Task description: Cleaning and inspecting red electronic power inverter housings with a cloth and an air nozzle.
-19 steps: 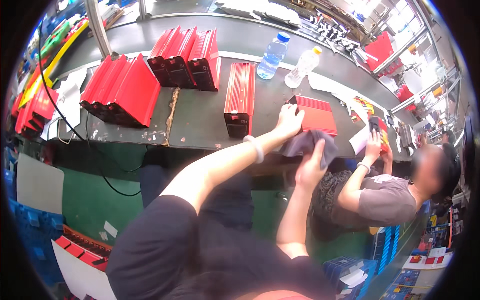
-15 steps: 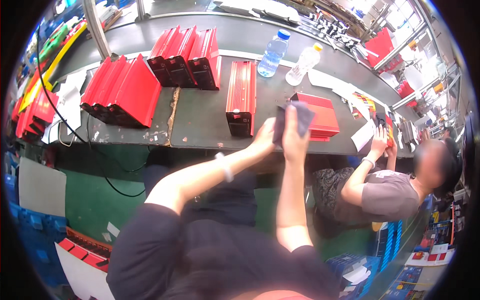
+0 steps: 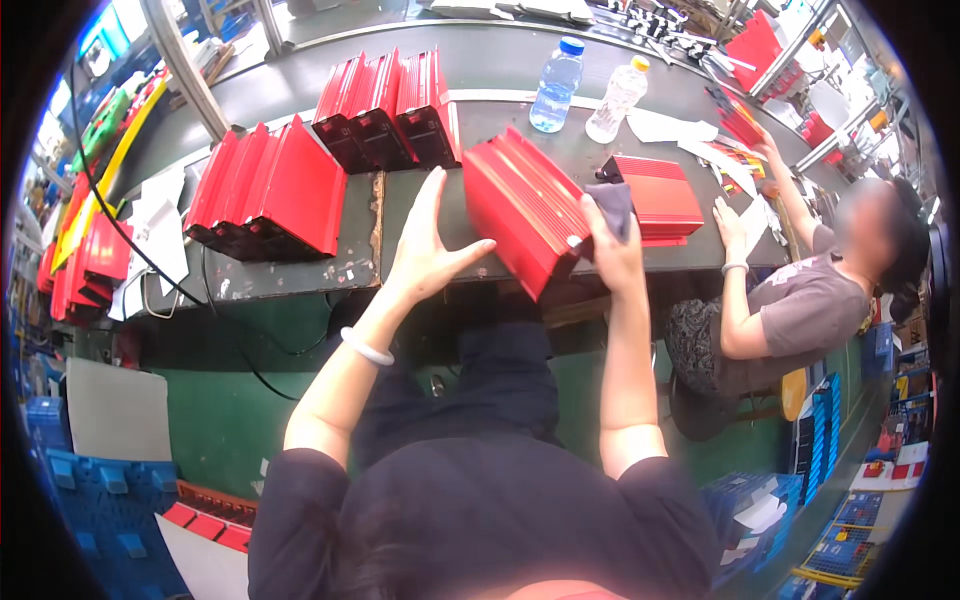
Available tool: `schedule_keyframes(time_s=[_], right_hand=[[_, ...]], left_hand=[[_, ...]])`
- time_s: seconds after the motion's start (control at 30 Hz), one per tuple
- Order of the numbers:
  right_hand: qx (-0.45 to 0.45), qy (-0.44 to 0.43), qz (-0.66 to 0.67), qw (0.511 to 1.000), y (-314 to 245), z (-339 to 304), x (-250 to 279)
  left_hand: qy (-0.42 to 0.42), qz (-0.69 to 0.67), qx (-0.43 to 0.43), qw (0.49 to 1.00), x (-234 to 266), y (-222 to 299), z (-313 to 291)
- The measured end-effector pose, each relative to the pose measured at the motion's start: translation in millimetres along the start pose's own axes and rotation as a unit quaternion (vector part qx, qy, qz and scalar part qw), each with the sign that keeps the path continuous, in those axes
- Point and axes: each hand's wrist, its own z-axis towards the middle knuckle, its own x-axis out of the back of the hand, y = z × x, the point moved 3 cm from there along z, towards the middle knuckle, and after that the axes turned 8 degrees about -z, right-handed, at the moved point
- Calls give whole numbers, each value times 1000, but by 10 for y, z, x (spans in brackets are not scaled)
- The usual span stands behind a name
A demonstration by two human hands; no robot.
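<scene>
Three red cases (image 3: 300,185) stand by the table's (image 3: 290,281) front edge, left; left hand (image 3: 428,255) spread, thumb at a tilted red case (image 3: 525,205), contact unclear. That case leans at mid front edge; right hand (image 3: 618,258) pinches grey cloth (image 3: 612,205) against its right end.

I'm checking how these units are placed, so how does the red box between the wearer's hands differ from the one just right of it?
The red box between the hands is tilted, while the right-hand box lies flat on the bench. The tilted box's ridges run slantwise across the view; the flat box's run nearly left to right. Both are red with ridged surfaces.
</scene>
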Motion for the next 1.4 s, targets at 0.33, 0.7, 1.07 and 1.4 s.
schedule_keyframes(time_s=[0.33, 0.7, 1.07, 1.4], right_hand=[[-98, -96, 188, 973, 5, -257, 352], [293, -323, -301, 848, -605, -321, -1025], [-51, -352, -188, 915, 446, -211, 146], [-63, -192, 178, 963, -40, 73, -273]], left_hand=[[-183, -347, 217, 894, 353, 422, -417], [-91, -220, 244, 940, 637, 189, -731], [19, -321, 287, 902, 1238, 14, -830], [27, -400, 260, 879, 1159, 142, -748]])
